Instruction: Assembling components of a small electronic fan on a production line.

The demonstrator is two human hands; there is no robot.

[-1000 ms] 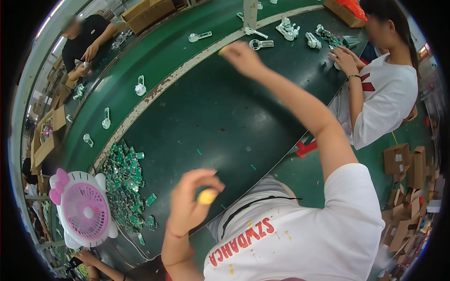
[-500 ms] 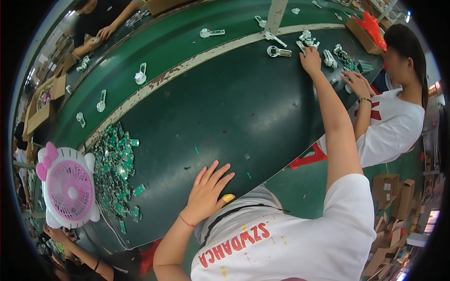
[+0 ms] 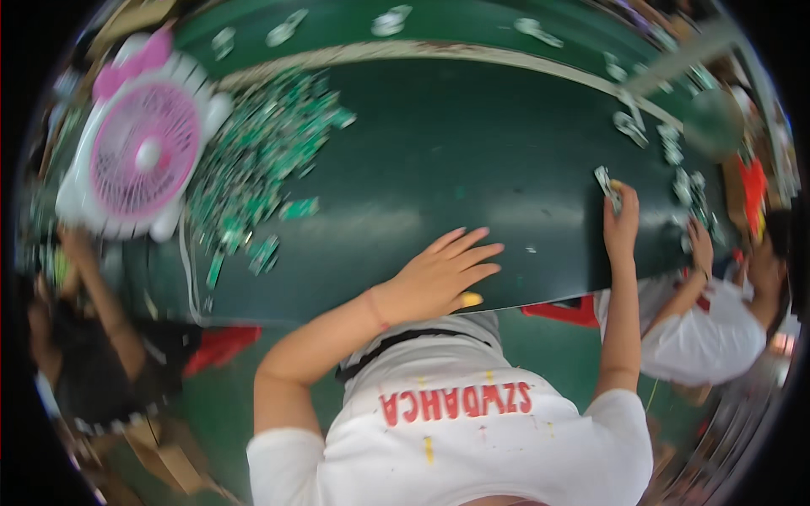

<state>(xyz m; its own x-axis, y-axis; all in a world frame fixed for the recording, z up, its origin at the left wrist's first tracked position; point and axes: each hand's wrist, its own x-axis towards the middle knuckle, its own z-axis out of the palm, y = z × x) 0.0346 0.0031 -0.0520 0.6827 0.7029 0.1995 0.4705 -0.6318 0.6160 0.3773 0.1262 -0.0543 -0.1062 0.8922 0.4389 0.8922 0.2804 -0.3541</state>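
My left hand (image 3: 447, 274) lies flat near the front edge of the dark green table, fingers spread, holding nothing. Something yellow is wrapped round its thumb tip. Farther right, my right hand (image 3: 623, 218) grips a white, long plastic housing (image 3: 604, 180) that sticks up past the fingertips; blur hides its details. Another white housing (image 3: 629, 128) with a round head lies beyond that hand, and several white parts (image 3: 671, 145) lie to its right. To the left of my left hand spreads a heap of small green circuit boards (image 3: 268, 143).
A white and pink fan (image 3: 148, 156) stands at the left, its white cable (image 3: 187, 261) running beside the boards. Past a pale worn rail (image 3: 439, 52), a green belt carries several white housings (image 3: 391, 21). A co-worker (image 3: 713, 325) sits at the right, another person (image 3: 118, 354) at the left.
My right hand has picked up a white housing from the far right group and drawn it nearer. The view has swung round and is blurred. My left hand still rests on the table.
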